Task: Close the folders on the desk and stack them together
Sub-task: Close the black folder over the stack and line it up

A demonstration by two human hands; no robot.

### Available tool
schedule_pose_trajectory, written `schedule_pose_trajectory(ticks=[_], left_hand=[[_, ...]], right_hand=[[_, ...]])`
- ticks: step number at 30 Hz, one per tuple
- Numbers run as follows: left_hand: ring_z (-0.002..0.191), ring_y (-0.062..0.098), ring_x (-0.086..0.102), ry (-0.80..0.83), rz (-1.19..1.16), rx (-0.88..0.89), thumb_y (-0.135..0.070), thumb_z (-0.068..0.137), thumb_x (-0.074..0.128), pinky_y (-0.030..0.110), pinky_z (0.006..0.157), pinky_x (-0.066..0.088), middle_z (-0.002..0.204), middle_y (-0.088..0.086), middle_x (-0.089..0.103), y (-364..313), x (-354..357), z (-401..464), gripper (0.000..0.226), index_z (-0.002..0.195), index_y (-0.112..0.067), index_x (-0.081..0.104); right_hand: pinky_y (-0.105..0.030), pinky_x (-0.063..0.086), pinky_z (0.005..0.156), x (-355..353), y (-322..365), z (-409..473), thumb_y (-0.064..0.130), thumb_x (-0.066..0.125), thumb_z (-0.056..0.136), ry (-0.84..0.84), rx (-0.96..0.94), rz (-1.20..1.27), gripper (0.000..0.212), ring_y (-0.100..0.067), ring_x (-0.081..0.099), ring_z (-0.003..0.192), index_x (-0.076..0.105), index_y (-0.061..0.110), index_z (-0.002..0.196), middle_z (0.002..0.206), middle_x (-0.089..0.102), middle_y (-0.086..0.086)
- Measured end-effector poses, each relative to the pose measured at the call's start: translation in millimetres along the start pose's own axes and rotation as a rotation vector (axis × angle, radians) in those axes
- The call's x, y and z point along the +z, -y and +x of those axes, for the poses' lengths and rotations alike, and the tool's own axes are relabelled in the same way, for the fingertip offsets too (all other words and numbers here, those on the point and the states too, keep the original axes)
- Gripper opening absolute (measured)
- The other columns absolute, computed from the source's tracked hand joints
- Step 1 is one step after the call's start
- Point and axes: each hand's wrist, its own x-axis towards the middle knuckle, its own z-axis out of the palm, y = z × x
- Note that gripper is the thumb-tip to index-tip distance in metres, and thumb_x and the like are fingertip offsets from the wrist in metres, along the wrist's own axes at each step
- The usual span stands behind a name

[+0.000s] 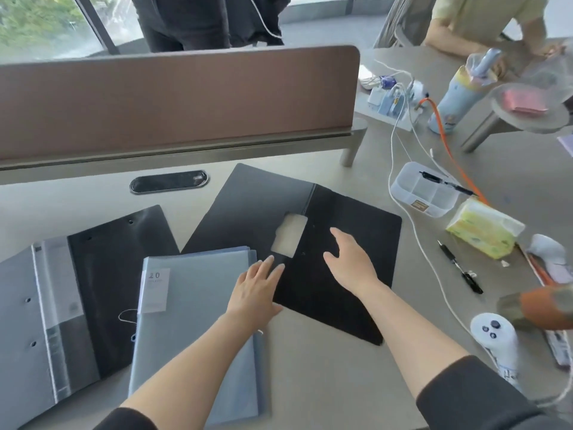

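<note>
A closed blue folder [198, 336] lies nearest on the desk [325, 383], between an open grey binder [71, 293] and an open black folder [310, 243]. A pen [460, 268], tissues [483, 231] and controller [496, 339] crowd the right. Left hand [254, 293], grip released, rests flat across both folders; right hand [350, 262] hovers, fingers loose, over the black one.

The grey ring binder [46, 321] runs off the left edge. The blue folder [198, 321] covers part of it and a corner of the black folder [310, 243]; small print under its "20" is unreadable. An orange blurred object [539, 308] is cut by the right edge.
</note>
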Motion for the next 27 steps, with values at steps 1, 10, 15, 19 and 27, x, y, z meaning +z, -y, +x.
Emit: schedule_pose_trajectory(ticks=[1,10,15,19,27], left_hand=[[0.150,0.029,0.006,0.021,0.023,0.005,-0.040,0.088,0.063,0.042,0.120,0.015,0.165,0.003,0.003,1,2,5,0.087,0.155,-0.026,0.010],[0.151,0.026,0.004,0.027,0.040,0.052,-0.050,0.086,0.062,0.041,0.121,0.009,0.165,0.000,0.003,12,23,18,0.092,0.156,-0.032,0.005],[0.150,0.026,0.014,-0.035,-0.006,0.073,-0.051,0.081,0.068,0.041,0.120,0.015,0.164,-0.001,0.015,14,24,21,0.091,0.155,-0.032,0.018],[0.149,0.028,0.018,-0.041,0.032,0.094,-0.057,0.080,0.066,0.042,0.119,0.017,0.164,-0.001,0.016,16,25,23,0.091,0.154,-0.034,0.019],[0.151,0.028,0.009,-0.009,0.054,0.138,-0.059,0.080,0.066,0.041,0.119,0.009,0.166,-0.001,0.008,21,21,32,0.096,0.155,-0.037,0.011]], right_hand=[[-0.038,0.040,0.108,-2,-2,9,0.026,0.052,0.099,0.004,-0.008,-0.017,0.059,-0.022,0.041,0.141,0.028,0.027,0.152,0.160,0.029,0.004],[-0.040,0.044,0.103,-11,-19,78,0.025,0.047,0.098,0.068,-0.053,-0.143,0.064,-0.024,0.043,0.138,0.020,0.022,0.155,0.165,0.011,0.007],[-0.042,0.044,0.098,-15,-16,112,0.026,0.047,0.096,0.102,-0.071,-0.230,0.067,-0.029,0.045,0.135,0.016,0.021,0.156,0.166,0.005,0.007],[-0.043,0.043,0.098,-15,-12,136,0.031,0.048,0.094,0.137,-0.086,-0.264,0.072,-0.031,0.044,0.136,0.012,0.023,0.156,0.166,0.003,0.007],[-0.042,0.045,0.091,-14,-11,158,0.027,0.048,0.091,0.108,-0.068,-0.187,0.066,-0.034,0.052,0.124,0.022,0.023,0.152,0.156,0.029,-0.001]])
